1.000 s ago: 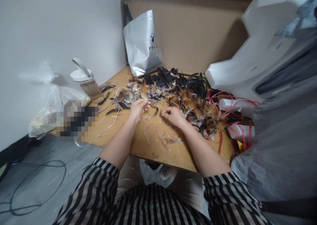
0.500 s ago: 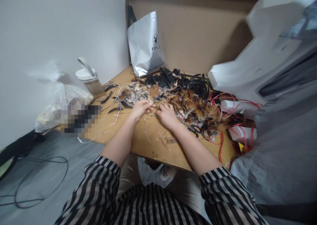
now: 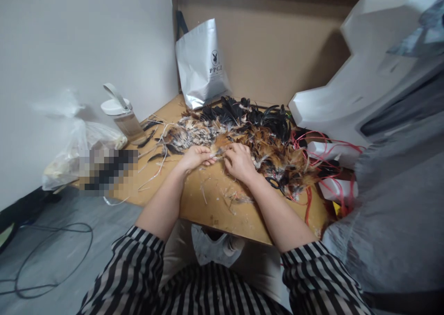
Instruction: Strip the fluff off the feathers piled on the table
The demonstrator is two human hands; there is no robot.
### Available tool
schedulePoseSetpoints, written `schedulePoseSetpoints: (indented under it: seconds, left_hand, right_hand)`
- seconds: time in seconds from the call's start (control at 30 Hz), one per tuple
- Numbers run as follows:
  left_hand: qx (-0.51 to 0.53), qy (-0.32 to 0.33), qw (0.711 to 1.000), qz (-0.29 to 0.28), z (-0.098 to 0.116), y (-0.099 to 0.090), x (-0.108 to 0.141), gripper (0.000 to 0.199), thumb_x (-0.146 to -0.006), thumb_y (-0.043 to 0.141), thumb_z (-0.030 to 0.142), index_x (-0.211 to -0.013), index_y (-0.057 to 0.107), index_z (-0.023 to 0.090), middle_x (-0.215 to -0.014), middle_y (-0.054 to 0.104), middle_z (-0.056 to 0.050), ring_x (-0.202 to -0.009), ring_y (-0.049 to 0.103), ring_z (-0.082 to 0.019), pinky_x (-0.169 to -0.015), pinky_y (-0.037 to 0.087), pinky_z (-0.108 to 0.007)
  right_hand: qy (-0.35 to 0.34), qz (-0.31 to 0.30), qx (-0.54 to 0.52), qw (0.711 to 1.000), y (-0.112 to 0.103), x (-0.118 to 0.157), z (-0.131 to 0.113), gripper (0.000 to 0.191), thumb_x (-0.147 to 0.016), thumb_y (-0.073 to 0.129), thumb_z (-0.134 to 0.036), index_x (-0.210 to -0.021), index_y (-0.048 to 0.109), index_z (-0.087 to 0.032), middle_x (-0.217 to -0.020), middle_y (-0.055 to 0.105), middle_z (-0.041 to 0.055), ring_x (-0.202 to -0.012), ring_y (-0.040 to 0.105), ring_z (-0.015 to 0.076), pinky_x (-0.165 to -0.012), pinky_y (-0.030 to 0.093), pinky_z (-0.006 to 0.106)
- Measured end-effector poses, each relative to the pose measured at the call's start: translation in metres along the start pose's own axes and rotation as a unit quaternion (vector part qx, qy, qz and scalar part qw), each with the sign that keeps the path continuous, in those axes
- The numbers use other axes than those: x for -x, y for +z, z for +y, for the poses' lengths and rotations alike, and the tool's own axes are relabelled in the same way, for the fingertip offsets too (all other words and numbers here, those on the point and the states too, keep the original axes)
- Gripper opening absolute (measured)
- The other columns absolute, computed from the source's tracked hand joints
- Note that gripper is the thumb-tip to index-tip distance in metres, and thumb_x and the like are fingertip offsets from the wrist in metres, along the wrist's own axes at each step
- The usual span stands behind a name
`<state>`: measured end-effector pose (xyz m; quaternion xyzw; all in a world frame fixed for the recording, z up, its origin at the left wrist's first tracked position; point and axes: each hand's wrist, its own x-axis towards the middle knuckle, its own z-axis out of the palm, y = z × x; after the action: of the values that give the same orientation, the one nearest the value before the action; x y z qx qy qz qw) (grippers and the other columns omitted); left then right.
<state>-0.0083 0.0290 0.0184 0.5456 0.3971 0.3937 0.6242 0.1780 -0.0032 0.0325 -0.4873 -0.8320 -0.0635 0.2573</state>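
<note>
Brown, black and pale feathers point(image 3: 267, 141) lie in a wide heap across the table. My left hand point(image 3: 198, 157) is closed at the front of the heap, its thumb and fingertips pinching the base of a small brown feather bunch point(image 3: 220, 144). Close beside it on the right, my right hand point(image 3: 240, 161) has its fingers curled in at the same bunch; what its fingertips grip is hidden. Black scissors point(image 3: 273, 182) lie just right of my right hand, partly covered by it and by feathers.
A silver bag point(image 3: 201, 65) stands at the back. To the left are a lidded bottle point(image 3: 126, 120) and a clear plastic bag point(image 3: 79, 144). Red strings point(image 3: 308, 204) trail near white boxes point(image 3: 335, 188) on the right. Feather scraps litter the table front point(image 3: 211, 208).
My right hand has moved slightly right and now covers more of the scissors. The hands are a little further apart, with the brown bunch now visible between them. The view has shifted slightly.
</note>
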Motion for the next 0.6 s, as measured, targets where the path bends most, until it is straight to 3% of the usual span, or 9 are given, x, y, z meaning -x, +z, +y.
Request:
schedulePoseSetpoints:
  seconds: [0.1, 0.2, 0.27, 0.33, 0.43, 0.5, 0.6]
  left_hand:
    - [0.074, 0.000, 0.996, 0.046, -0.005, 0.003, -0.005, 0.021, -0.061, 0.071, 0.026, -0.071, 0.064, 0.009, -0.068, 0.066, -0.008, -0.056, 0.060, -0.008, -0.055, 0.046, -0.017]
    - [0.161, 0.015, 0.983, 0.090, -0.010, 0.005, -0.011, 0.018, -0.062, 0.070, 0.022, -0.072, 0.063, 0.009, -0.070, 0.066, -0.007, -0.059, 0.060, -0.007, -0.058, 0.047, -0.016]
    - [0.200, 0.029, 0.973, 0.111, -0.011, 0.006, -0.013, 0.016, -0.064, 0.069, 0.021, -0.073, 0.063, 0.009, -0.071, 0.066, -0.006, -0.060, 0.060, -0.006, -0.059, 0.047, -0.015]
    - [0.213, 0.040, 0.968, 0.123, -0.011, 0.009, -0.013, 0.015, -0.065, 0.069, 0.021, -0.073, 0.063, 0.010, -0.071, 0.066, -0.006, -0.060, 0.060, -0.006, -0.059, 0.046, -0.015]
    - [0.201, 0.056, 0.971, 0.115, -0.008, 0.016, -0.010, 0.017, -0.064, 0.069, 0.022, -0.073, 0.063, 0.009, -0.071, 0.066, -0.007, -0.060, 0.059, -0.007, -0.060, 0.046, -0.016]
    - [0.189, 0.059, 0.975, 0.105, -0.007, 0.022, -0.008, 0.019, -0.062, 0.070, 0.024, -0.073, 0.063, 0.009, -0.070, 0.066, -0.006, -0.060, 0.059, -0.007, -0.060, 0.046, -0.016]
    - [0.170, 0.044, 0.981, 0.084, -0.007, 0.028, -0.006, 0.021, -0.062, 0.071, 0.025, -0.073, 0.063, 0.010, -0.067, 0.065, -0.006, -0.058, 0.059, -0.007, -0.059, 0.046, -0.017]
  right_hand:
    - [0.065, 0.095, -0.079, 0.990, 0.001, 0.001, -0.001, 0.021, -0.079, 0.046, -0.026, -0.093, 0.058, -0.017, -0.105, 0.050, 0.0106, -0.101, 0.042, 0.0225, -0.086, 0.030, 0.035]
    - [0.136, 0.179, -0.210, 0.952, 0.000, 0.001, -0.007, 0.022, -0.078, 0.048, -0.033, -0.088, 0.058, -0.016, -0.097, 0.053, 0.0092, -0.091, 0.049, 0.0196, -0.078, 0.038, 0.031]
    - [0.202, 0.161, -0.328, 0.909, 0.002, 0.001, -0.013, 0.023, -0.077, 0.049, -0.039, -0.077, 0.057, -0.017, -0.076, 0.056, 0.0045, -0.070, 0.051, 0.0157, -0.064, 0.040, 0.027]
    - [0.277, 0.101, -0.446, 0.845, 0.007, 0.000, -0.019, 0.029, -0.073, 0.051, -0.046, -0.069, 0.055, -0.018, -0.055, 0.050, -0.0015, -0.048, 0.044, 0.0111, -0.048, 0.036, 0.024]
    - [0.348, 0.051, -0.561, 0.749, 0.017, -0.002, -0.025, 0.033, -0.066, 0.058, -0.052, -0.068, 0.054, -0.019, -0.044, 0.044, -0.0060, -0.036, 0.034, 0.0072, -0.038, 0.027, 0.021]
    - [0.363, 0.063, -0.597, 0.712, 0.024, -0.005, -0.026, 0.034, -0.063, 0.061, -0.051, -0.071, 0.054, -0.019, -0.045, 0.046, -0.0063, -0.036, 0.034, 0.0062, -0.037, 0.026, 0.020]
    - [0.370, 0.104, -0.617, 0.687, 0.030, -0.007, -0.025, 0.033, -0.060, 0.065, -0.047, -0.068, 0.051, -0.019, -0.050, 0.051, -0.0052, -0.039, 0.039, 0.0057, -0.038, 0.030, 0.019]
